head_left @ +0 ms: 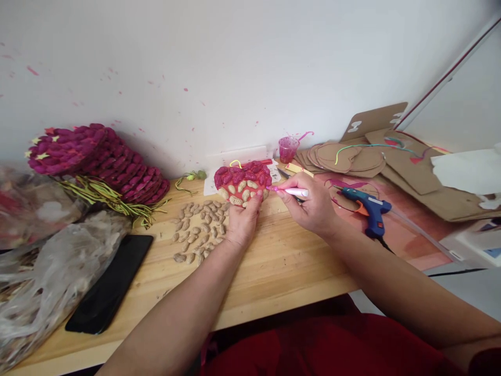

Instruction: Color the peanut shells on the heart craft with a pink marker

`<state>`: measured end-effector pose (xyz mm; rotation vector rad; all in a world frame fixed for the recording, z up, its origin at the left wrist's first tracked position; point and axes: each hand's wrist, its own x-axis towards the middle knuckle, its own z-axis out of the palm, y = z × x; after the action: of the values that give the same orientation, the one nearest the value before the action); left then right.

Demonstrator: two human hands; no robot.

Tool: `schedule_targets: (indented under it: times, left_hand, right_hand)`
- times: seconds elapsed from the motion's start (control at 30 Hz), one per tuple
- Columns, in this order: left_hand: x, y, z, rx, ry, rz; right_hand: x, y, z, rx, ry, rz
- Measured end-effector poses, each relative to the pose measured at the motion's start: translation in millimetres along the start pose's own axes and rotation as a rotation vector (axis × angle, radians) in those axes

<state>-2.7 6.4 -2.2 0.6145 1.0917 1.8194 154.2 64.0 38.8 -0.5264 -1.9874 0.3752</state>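
My left hand [243, 222] grips a heart-shaped plaque [243, 183] by its lower edge and holds it tilted up above the table. Peanuts cover its face: dark pink along the top, plain tan lower down, on a red backing. A yellow cord loop [235, 164] shows at its top. Closed around a white-handled paintbrush [295, 192], my right hand [309, 203] brings the pink tip to the plaque's right edge. Loose unpainted peanuts [203, 224] lie on the wooden table [289, 277], left of my left hand. Behind the plaque stands a clear cup [288, 150] of pink paint with a pink stick.
At left are a stack of finished pink peanut plaques [117, 162] with yellow cords, plastic bags [58, 277] and a black phone [111, 282]. To the right lie a blue glue gun [368, 206], cardboard cutouts [344, 156] and cardboard sheets [418, 177]. A white wall [235, 78] rises behind.
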Motion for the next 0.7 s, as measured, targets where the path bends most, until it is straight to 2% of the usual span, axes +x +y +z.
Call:
schedule_targets:
  times: [0.23,0.5,0.7]
  left_hand:
    - [0.8,-0.1,0.4,0.024,0.037,0.052]
    - [4.4,-5.7,-4.7,0.199,0.001,0.144]
    - [4.6,-5.7,-4.0,0.197,-0.011,0.189]
  right_hand:
    - [0.0,-0.4,-1.7,-0.043,0.008,-0.035]
    - [-0.9,3.6,2.3,-0.045,0.019,-0.115]
    - [-0.9,2.0,1.8,-0.053,0.027,-0.108]
